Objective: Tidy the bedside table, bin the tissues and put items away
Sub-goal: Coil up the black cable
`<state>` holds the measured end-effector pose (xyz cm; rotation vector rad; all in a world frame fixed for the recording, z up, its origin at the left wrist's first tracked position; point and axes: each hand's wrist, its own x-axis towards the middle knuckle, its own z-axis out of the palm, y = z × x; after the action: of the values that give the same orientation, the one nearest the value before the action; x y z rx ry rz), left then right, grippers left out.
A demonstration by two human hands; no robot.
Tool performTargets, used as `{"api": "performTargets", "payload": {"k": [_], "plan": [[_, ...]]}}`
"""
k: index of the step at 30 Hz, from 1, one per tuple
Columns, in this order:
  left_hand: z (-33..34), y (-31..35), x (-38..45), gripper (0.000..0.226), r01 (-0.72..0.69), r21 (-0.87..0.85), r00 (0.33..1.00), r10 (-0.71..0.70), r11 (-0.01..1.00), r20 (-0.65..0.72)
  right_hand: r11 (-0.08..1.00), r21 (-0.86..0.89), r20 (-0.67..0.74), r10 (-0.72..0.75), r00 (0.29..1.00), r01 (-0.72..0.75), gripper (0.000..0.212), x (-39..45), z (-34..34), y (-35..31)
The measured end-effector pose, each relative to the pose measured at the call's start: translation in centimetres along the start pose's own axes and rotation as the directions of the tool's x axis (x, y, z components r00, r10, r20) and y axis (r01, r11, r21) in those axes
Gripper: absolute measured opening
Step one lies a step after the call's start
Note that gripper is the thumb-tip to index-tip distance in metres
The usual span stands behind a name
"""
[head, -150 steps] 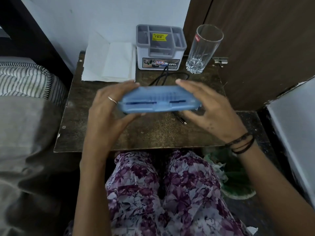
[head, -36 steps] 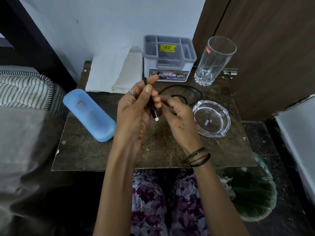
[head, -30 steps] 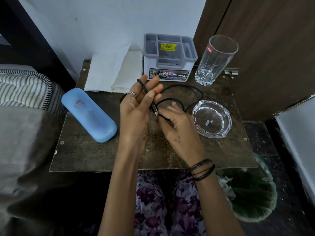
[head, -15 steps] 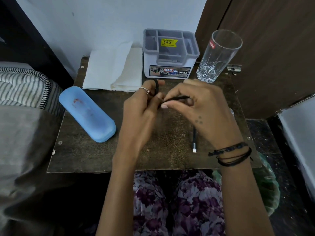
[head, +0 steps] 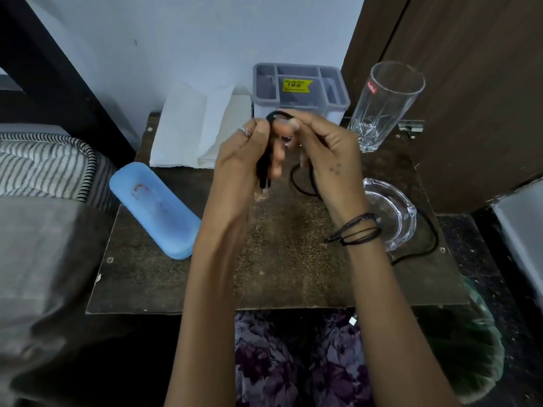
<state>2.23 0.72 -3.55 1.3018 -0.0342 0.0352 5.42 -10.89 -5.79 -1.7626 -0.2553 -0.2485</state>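
The table [head: 182,283] fills mid-frame, with a bed [head: 44,171] at left. A green bin [head: 470,348] sits at lower right. Tissues [head: 194,133] lean at the upper-centre wall beside a grey organizer [head: 299,89]; a tall glass [head: 385,104] stands at upper right. A blue case [head: 155,207] lies left of centre and an ashtray [head: 393,212] right. The left hand [head: 244,160] and right hand [head: 329,151] both pinch a black cable [head: 302,183] at centre, its tail trailing toward the lower right.

Both hands, left [head: 245,160] and right [head: 329,154], raised together, fingers curled, pinching.
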Motion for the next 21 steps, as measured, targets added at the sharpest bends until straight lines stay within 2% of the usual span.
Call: {"api": "performTargets", "payload": {"k": [2, 3, 5, 6, 8, 10, 12, 13, 15, 18, 21], "plan": [[0.4, 0.7, 1.3, 0.032, -0.04, -0.196, 0.999, 0.04, 0.98, -0.004, 0.995, 0.022, 0.023, 0.093, 0.995, -0.093, 0.023, -0.3, 0.3, 0.5], [0.5, 0.9, 1.7, 0.029, -0.057, -0.277, 0.998, 0.055, 0.959, -0.015, 0.991, 0.01, 0.078, 0.133, 0.988, -0.135, 0.019, -0.6, 0.3, 0.5], [0.5, 0.6, 2.1, 0.023, -0.076, -0.302, 0.996, 0.06, 0.95, -0.062, 0.981, -0.055, 0.225, 0.193, 0.955, -0.185, 0.018, -1.0, 0.0, 0.1], [0.5, 0.2, 2.2, 0.023, -0.079, -0.24, 0.994, 0.058, 0.968, -0.092, 0.977, -0.115, 0.285, 0.204, 0.936, -0.178, 0.021, -1.0, -0.2, -0.3], [0.3, -0.8, 2.1, 0.028, -0.105, 0.007, 0.985, 0.105, 0.994, -0.137, 0.959, -0.248, 0.361, 0.221, 0.906, -0.136, 0.023, -0.9, -0.8, -1.3], [0.2, -1.4, 2.0, 0.028, -0.168, 0.323, 0.969, 0.217, 0.931, -0.12, 0.956, -0.275, 0.389, 0.21, 0.897, -0.105, 0.016, -0.8, -1.5, -2.3], [0.2, -1.4, 1.9, 0.025, -0.204, 0.498, 0.967, 0.254, 0.843, -0.033, 0.971, -0.227, 0.358, 0.159, 0.92, -0.079, 0.012, -0.7, -2.2, -2.8], [0.2, -1.1, 1.8, 0.024, -0.187, 0.506, 0.975, 0.221, 0.842, -0.008, 0.977, -0.204, 0.321, 0.124, 0.939, -0.059, 0.009, -0.7, -2.4, -3.0], [0.1, -0.4, 1.5, 0.021, -0.132, 0.442, 0.991, 0.135, 0.887, 0.025, 0.987, -0.161, 0.223, 0.055, 0.973, -0.019, 0.006, -0.6, -2.7, -3.0], [-0.2, 0.6, 1.1, 0.035, -0.111, 0.392, 0.993, 0.082, 0.913, 0.09, 0.997, -0.074, 0.108, -0.002, 0.994, 0.01, 0.011, -0.4, -2.6, -2.7], [-0.8, 0.9, 1.1, 0.042, -0.014, 0.377, 0.991, -0.037, 0.926, 0.127, 0.993, -0.093, 0.102, -0.067, 0.992, 0.077, 0.013, -0.5, -1.8, -2.3]]}}
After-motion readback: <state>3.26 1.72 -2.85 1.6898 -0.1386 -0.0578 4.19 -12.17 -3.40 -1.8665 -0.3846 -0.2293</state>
